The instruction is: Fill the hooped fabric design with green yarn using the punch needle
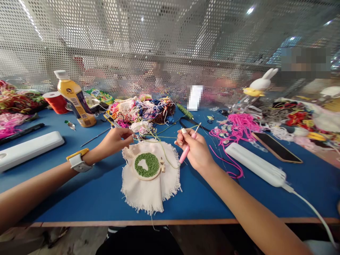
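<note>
My right hand [198,148] is closed around a pink punch needle [184,154], its metal tip pointing up and away. Between my hands stretches a thin strand of green yarn [167,137]. The fingers of my left hand [118,139] are pinched together at the strand's other end. Below them, white fringed cloth [170,184] lies on the table, held in a small round embroidery hoop [146,179] with a screw at its right side. Green loops [153,165] fill most of the hoop, around a bare white patch. More green yarn trails over the cloth.
On the blue table [106,198] lie a yarn heap [148,109], pink yarn [241,127], a phone [277,147] and white devices at left [32,150] and right [256,164]. A drink bottle [77,101] stands back left. Behind rises a perforated metal screen [119,42].
</note>
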Tool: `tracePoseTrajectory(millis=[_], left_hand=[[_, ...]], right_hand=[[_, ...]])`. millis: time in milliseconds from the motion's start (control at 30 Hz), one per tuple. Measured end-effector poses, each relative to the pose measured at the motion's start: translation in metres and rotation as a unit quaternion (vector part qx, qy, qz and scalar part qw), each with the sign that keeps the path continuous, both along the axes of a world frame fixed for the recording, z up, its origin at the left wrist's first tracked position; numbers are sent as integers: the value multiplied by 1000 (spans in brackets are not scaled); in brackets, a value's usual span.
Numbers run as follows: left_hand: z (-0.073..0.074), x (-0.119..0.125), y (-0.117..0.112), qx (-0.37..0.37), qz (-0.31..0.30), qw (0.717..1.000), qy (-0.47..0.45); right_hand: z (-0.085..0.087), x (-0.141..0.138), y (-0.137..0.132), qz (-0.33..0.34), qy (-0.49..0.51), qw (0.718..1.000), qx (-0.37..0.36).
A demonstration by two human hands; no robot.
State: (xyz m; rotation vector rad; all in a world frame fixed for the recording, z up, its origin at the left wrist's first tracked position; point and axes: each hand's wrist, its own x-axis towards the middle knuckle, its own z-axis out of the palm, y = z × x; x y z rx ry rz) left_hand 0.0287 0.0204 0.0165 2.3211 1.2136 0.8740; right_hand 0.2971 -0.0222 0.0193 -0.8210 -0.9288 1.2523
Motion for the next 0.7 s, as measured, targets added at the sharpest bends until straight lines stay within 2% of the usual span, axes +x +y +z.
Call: tracePoseTrajectory(millis=[200, 367, 500, 700], left_hand=[[5, -1, -2, 68, 41, 997, 19], [7, 1, -4, 77, 16, 996, 42], [7, 4, -9, 79, -12, 994, 68], [6, 2, -12, 93, -9, 993, 78]], right_hand=[[2, -10, -12, 41, -55, 998, 4], [-3, 0, 0, 55, -114, 987, -102], [-12, 14, 17, 42, -146, 978, -141], [-30, 24, 31, 6, -238, 965, -106]])
